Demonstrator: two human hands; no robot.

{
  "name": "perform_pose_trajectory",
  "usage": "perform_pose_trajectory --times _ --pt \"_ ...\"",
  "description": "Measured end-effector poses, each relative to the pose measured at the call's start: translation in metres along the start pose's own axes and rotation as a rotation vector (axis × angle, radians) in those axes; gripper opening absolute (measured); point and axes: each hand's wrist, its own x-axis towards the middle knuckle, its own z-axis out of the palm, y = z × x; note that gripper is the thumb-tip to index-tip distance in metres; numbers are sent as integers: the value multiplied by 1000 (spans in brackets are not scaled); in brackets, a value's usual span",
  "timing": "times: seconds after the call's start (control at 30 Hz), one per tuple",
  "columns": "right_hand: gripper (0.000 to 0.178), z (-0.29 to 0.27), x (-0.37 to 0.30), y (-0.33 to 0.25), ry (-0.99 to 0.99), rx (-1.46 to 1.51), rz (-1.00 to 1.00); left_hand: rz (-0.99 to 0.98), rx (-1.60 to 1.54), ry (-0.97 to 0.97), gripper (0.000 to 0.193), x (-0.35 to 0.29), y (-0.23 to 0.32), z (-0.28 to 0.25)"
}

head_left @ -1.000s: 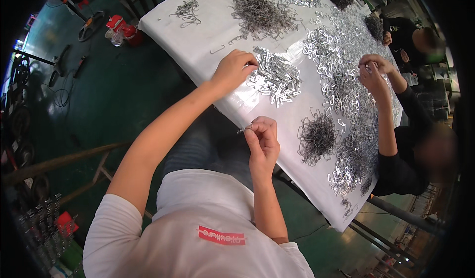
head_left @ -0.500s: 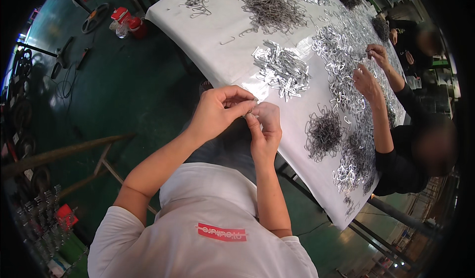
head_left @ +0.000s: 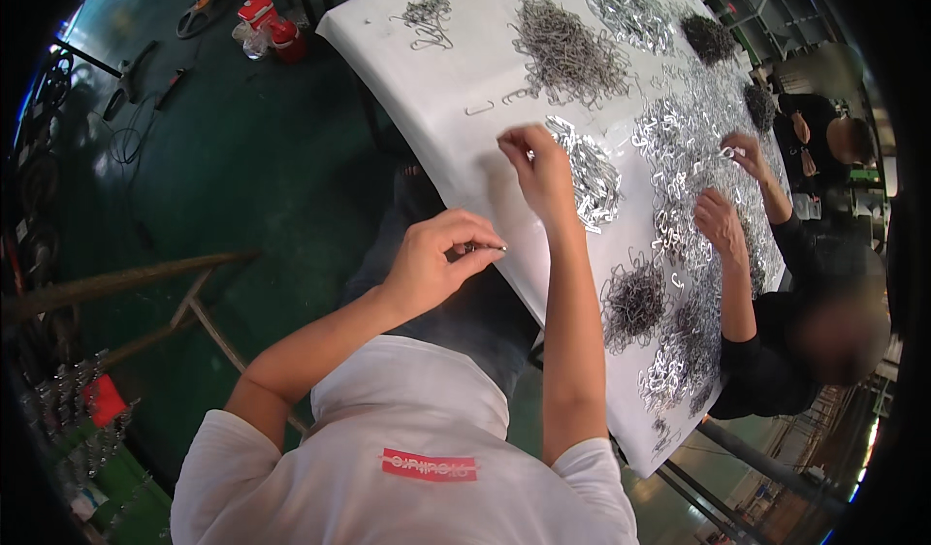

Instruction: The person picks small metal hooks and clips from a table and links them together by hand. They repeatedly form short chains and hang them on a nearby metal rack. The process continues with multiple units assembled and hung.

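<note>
This is a workshop or small factory: a white-covered table [head_left: 465,157] bears heaps of bent metal hooks [head_left: 569,52], co-workers [head_left: 776,361] in dark clothes line its far side, and the floor [head_left: 242,176] is green.

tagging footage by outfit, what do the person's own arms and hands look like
The left hand and right hand are ungloved, with no wristbands visible. Both forearms are bare below short white sleeves. The white shirt has a red rectangle with pale lettering.
</note>
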Motion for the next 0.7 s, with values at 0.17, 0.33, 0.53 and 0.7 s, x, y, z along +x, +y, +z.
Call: perform_pose_trajectory --times 0.17,0.33,0.53,0.7 --pt "15 23 74 19 -321 -523 -8 -51 -35 27 11 -8 2 -3" --pt "13 25 56 17 -318 -489 -58 11 1 67 11 -11 1 -5" --pt "12 -6 -29 -20 -154 529 567 45 49 49 16 -19 -1 -2" --pt "11 -24 -93 -69 122 927 636 35 71 68 16 -23 5 5"
